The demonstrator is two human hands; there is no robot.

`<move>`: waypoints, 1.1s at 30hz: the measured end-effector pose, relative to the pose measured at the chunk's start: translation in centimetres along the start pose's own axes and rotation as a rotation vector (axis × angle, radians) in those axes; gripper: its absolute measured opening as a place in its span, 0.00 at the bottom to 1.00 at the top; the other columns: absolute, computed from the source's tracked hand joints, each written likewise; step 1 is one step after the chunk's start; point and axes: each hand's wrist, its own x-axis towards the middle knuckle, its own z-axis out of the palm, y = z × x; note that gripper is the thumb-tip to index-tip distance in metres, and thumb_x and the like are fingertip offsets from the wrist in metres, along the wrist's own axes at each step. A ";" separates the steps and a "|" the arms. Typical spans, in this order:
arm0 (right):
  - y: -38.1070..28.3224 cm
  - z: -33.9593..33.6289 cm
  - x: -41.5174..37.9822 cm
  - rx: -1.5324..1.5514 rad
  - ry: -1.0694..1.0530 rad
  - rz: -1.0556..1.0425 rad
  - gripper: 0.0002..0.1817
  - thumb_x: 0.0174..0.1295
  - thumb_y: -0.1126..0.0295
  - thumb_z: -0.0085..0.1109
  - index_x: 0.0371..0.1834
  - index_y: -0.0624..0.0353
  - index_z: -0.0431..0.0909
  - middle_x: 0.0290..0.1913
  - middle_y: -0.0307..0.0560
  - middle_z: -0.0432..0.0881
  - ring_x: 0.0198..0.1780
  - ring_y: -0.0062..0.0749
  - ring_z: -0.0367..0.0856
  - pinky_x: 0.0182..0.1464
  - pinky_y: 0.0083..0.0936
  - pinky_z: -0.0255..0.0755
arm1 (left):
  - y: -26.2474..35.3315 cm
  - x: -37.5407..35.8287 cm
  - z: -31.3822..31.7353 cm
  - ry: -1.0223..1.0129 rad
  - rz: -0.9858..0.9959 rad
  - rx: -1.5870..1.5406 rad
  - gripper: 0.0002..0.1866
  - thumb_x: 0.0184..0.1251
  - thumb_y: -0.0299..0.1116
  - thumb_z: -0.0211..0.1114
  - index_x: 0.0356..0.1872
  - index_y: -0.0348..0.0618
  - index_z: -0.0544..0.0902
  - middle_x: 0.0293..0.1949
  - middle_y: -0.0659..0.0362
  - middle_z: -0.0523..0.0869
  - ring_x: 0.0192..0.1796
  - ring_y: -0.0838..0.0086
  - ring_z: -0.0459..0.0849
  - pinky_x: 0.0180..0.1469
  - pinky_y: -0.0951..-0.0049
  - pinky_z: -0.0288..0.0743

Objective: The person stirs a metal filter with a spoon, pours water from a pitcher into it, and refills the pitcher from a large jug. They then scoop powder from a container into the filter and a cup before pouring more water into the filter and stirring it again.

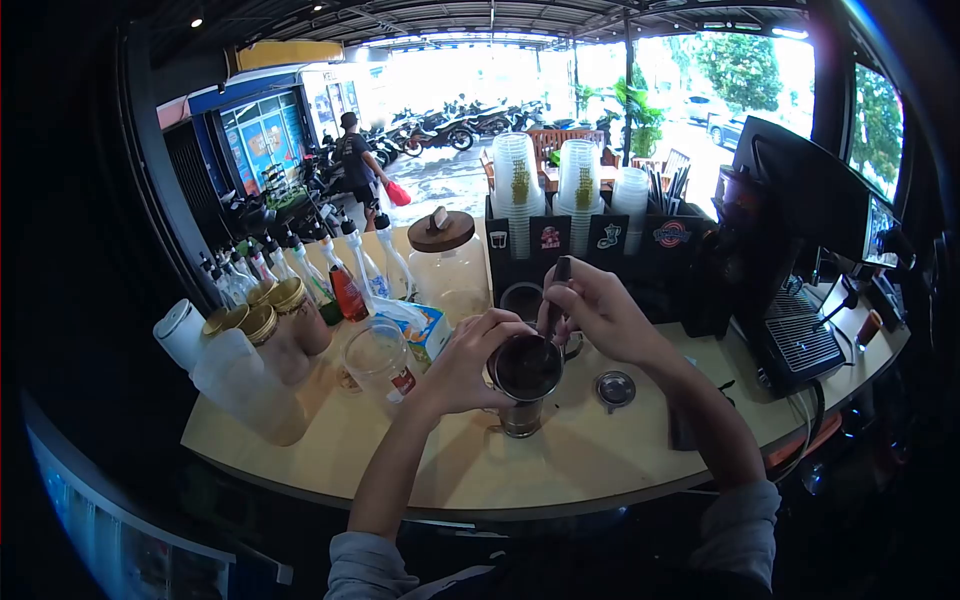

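Near the middle of the wooden counter [460, 485], my left hand [468, 362] is wrapped round the side of a round container with dark contents [527, 368]. Below the container, a clear glass vessel [521, 420] shows on the counter. My right hand [597, 312] pinches the upper part of a dark-handled utensil [561, 272], whose lower end reaches down to the container. Behind my hands is the rim of another round vessel [522, 298], partly hidden. A small metal strainer or lid [614, 390] lies to the right.
Syrup bottles [347, 292], gold-lidded jars [300, 315], a clear cup [378, 362] and a tissue box [428, 335] stand left. Stacked plastic cups [516, 185] rise behind my hands. A coffee machine [800, 335] is right. Outside, a person [354, 165] carries a red bag.
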 end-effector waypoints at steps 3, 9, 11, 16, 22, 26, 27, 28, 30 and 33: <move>-0.6 -0.1 -0.1 0.022 -0.022 -0.048 0.06 0.71 0.73 0.44 0.39 0.65 0.69 0.26 0.43 0.81 0.25 0.18 0.79 0.28 0.17 0.74 | -0.4 0.1 -0.2 0.018 0.013 -0.044 0.42 0.28 0.36 0.82 0.54 0.47 0.75 0.53 0.56 0.74 0.58 0.58 0.74 0.60 0.62 0.68; -0.1 0.8 -0.4 -0.112 -0.109 -0.064 0.07 0.72 0.71 0.44 0.39 0.64 0.69 0.27 0.42 0.82 0.27 0.17 0.80 0.29 0.17 0.76 | -0.7 0.1 -0.1 0.016 0.019 -0.047 0.41 0.28 0.36 0.82 0.54 0.46 0.74 0.52 0.56 0.74 0.57 0.60 0.75 0.58 0.63 0.70; 0.3 1.3 -0.3 0.024 0.008 -0.065 0.08 0.72 0.71 0.44 0.39 0.64 0.69 0.27 0.42 0.82 0.27 0.17 0.80 0.29 0.17 0.76 | -0.9 -0.1 0.1 0.007 -0.033 -0.093 0.41 0.29 0.39 0.80 0.54 0.49 0.74 0.54 0.58 0.73 0.59 0.59 0.73 0.62 0.59 0.63; 0.9 1.8 -0.9 0.070 0.074 -0.020 0.07 0.73 0.71 0.44 0.40 0.65 0.68 0.28 0.43 0.83 0.27 0.17 0.80 0.30 0.17 0.77 | -0.6 -0.1 -0.3 0.018 -0.006 -0.042 0.41 0.29 0.38 0.81 0.54 0.48 0.74 0.53 0.58 0.74 0.58 0.59 0.74 0.61 0.60 0.66; 1.3 2.0 -1.0 0.080 0.120 0.028 0.08 0.72 0.71 0.44 0.41 0.65 0.68 0.28 0.43 0.82 0.26 0.16 0.80 0.28 0.17 0.77 | -0.7 0.0 -0.2 0.016 0.002 -0.026 0.41 0.28 0.37 0.82 0.54 0.47 0.75 0.53 0.57 0.74 0.57 0.58 0.74 0.60 0.61 0.68; 0.9 1.2 -0.5 0.031 0.153 0.013 0.08 0.73 0.70 0.44 0.41 0.64 0.68 0.29 0.44 0.82 0.27 0.17 0.80 0.29 0.17 0.77 | -0.5 0.2 -0.2 0.011 0.013 -0.021 0.41 0.29 0.38 0.82 0.54 0.47 0.75 0.53 0.57 0.74 0.57 0.58 0.74 0.59 0.61 0.68; 1.0 1.3 -0.4 0.093 0.141 0.016 0.08 0.73 0.70 0.44 0.41 0.64 0.68 0.29 0.43 0.82 0.26 0.17 0.80 0.28 0.17 0.76 | -0.6 0.2 -0.2 0.012 0.013 -0.021 0.41 0.29 0.38 0.82 0.54 0.47 0.75 0.53 0.57 0.74 0.57 0.58 0.74 0.59 0.61 0.68; 1.1 1.4 -0.3 0.154 0.128 0.018 0.07 0.73 0.70 0.44 0.41 0.64 0.68 0.28 0.43 0.82 0.26 0.17 0.80 0.28 0.17 0.76 | -0.7 0.2 -0.3 0.007 0.013 -0.014 0.41 0.29 0.38 0.82 0.54 0.47 0.74 0.53 0.57 0.74 0.57 0.58 0.74 0.59 0.61 0.68; 1.0 1.3 -0.3 0.105 0.067 0.036 0.07 0.73 0.70 0.43 0.40 0.64 0.68 0.27 0.43 0.82 0.25 0.17 0.80 0.28 0.17 0.76 | -0.7 0.3 -0.3 0.001 0.015 -0.007 0.41 0.29 0.38 0.82 0.54 0.46 0.74 0.53 0.57 0.74 0.57 0.58 0.74 0.59 0.61 0.67; 0.6 0.6 0.5 0.013 0.074 0.032 0.08 0.72 0.70 0.44 0.40 0.64 0.68 0.28 0.44 0.82 0.25 0.18 0.80 0.28 0.17 0.76 | -0.6 0.3 -0.1 0.007 0.030 0.001 0.42 0.29 0.39 0.82 0.53 0.45 0.74 0.53 0.56 0.74 0.57 0.58 0.74 0.59 0.60 0.67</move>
